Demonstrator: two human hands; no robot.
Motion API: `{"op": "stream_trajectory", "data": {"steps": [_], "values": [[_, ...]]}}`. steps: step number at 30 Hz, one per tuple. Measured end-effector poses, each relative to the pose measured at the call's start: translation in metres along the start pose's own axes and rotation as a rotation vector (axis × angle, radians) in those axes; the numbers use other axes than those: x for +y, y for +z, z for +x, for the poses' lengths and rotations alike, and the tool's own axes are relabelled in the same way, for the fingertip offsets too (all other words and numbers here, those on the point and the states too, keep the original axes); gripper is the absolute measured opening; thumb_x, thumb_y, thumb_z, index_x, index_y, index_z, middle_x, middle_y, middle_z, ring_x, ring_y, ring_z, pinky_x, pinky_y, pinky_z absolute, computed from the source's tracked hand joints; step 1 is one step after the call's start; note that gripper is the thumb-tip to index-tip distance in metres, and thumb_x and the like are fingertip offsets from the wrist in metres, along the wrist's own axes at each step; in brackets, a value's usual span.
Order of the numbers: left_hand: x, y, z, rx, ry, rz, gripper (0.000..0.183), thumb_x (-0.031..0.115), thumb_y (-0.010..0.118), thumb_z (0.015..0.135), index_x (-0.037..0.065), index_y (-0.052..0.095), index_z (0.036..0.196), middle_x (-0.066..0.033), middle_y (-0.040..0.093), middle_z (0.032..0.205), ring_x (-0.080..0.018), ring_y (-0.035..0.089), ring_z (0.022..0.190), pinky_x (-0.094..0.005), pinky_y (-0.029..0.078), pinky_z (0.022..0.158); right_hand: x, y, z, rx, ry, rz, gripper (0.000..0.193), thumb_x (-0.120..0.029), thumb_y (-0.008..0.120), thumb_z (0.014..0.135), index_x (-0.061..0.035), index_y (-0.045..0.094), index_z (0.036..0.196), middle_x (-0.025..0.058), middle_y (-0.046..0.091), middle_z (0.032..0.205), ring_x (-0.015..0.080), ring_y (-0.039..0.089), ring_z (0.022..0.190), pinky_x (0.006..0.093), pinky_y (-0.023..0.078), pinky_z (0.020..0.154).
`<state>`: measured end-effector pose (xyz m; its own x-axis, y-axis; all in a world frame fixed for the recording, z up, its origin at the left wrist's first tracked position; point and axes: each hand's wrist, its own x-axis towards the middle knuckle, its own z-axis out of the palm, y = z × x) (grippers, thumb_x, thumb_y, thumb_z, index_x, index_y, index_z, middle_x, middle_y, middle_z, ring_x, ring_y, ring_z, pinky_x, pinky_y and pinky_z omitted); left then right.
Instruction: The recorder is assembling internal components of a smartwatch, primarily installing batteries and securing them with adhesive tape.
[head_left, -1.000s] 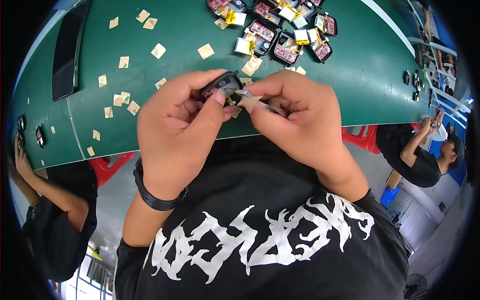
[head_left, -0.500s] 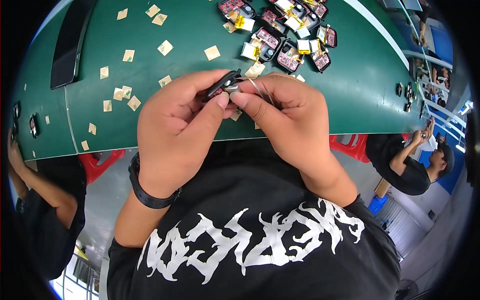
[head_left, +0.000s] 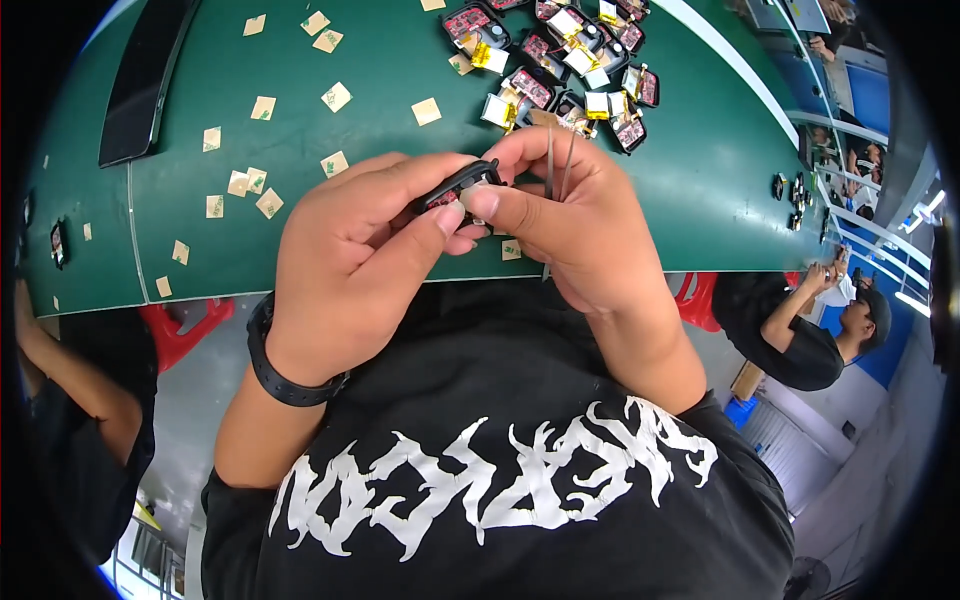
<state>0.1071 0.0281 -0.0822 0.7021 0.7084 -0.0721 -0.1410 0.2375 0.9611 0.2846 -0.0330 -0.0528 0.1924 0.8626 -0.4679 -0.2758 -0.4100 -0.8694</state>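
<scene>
A long dark strip (head_left: 135,80) lay at the far left of the green table (head_left: 700,180), and small tan paper squares (head_left: 255,190) were scattered over the table to the right of it. The left hand (head_left: 350,270), a black band (head_left: 285,370) on its wrist, was curled shut around a small black case (head_left: 455,188), held just above the table's near edge. The right hand (head_left: 585,225) met it there, thumb pressed on the case, fingers closed on thin metal tweezers (head_left: 558,165) that stood upright. Beyond the hands, a heap of small black parts with yellow tabs (head_left: 560,60) lay on the table's far side. Off the table's right end sat another person (head_left: 800,330).
</scene>
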Motion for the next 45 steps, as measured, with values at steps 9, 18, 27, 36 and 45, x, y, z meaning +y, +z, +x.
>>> {"op": "stream_trajectory", "data": {"steps": [9, 18, 27, 36, 45], "values": [[0.034, 0.003, -0.016, 0.090, -0.129, -0.195, 0.041, 0.023, 0.046, 0.106, -0.009, 0.055, 0.130, -0.0119, 0.067, 0.094, -0.0123, 0.064, 0.068, -0.0209, 0.051, 0.053, -0.020, 0.015, -0.029, -0.088, 0.123, 0.199, 0.019, -0.016, 0.073, 0.091, -0.0027, 0.059, 0.092, 0.0004, 0.061, 0.071, 0.0025, 0.045, 0.051, 0.0196, 0.030, 0.044], [0.051, -0.013, -0.031, -0.002, 0.115, 0.087, 0.052, 0.035, 0.046, 0.106, -0.011, 0.055, 0.127, -0.0134, 0.066, 0.091, -0.0108, 0.059, 0.062, -0.0222, 0.046, 0.052, -0.017, 0.046, -0.046, -0.125, -0.170, 0.295, 0.021, -0.004, 0.074, 0.087, -0.0035, 0.054, 0.093, 0.0103, 0.068, 0.085, 0.0125, 0.065, 0.070, 0.0222, 0.046, 0.055], [0.045, -0.040, -0.053, -0.013, 0.246, 0.386, 0.042, 0.003, 0.067, 0.091, -0.007, 0.056, 0.130, -0.0111, 0.065, 0.109, -0.0130, 0.063, 0.093, -0.0261, 0.051, 0.082, -0.018, 0.061, -0.041, -0.232, 0.045, 0.220, 0.015, -0.008, 0.070, 0.094, -0.0021, 0.056, 0.095, 0.0052, 0.067, 0.089, 0.0050, 0.060, 0.073, 0.0201, 0.045, 0.060], [0.044, -0.095, -0.097, 0.347, -0.065, 0.105, 0.032, 0.008, 0.061, 0.095, -0.006, 0.058, 0.124, -0.0063, 0.063, 0.085, -0.0061, 0.056, 0.063, -0.0176, 0.042, 0.053, -0.009, 0.071, -0.023, -0.263, 0.055, -0.123, 0.018, -0.016, 0.064, 0.098, -0.0005, 0.064, 0.105, 0.0042, 0.069, 0.086, 0.0014, 0.048, 0.062, 0.0181, 0.037, 0.053], [0.051, -0.139, -0.113, 0.595, -0.027, 0.004, 0.035, 0.008, 0.060, 0.097, -0.006, 0.056, 0.128, -0.0086, 0.065, 0.088, -0.0081, 0.059, 0.064, -0.0198, 0.046, 0.052, -0.038, 0.067, 0.001, -0.002, -0.120, -0.458, 0.016, -0.014, 0.069, 0.093, 0.0008, 0.066, 0.099, -0.0023, 0.061, 0.077, 0.0019, 0.048, 0.067, 0.0204, 0.039, 0.059]]}}
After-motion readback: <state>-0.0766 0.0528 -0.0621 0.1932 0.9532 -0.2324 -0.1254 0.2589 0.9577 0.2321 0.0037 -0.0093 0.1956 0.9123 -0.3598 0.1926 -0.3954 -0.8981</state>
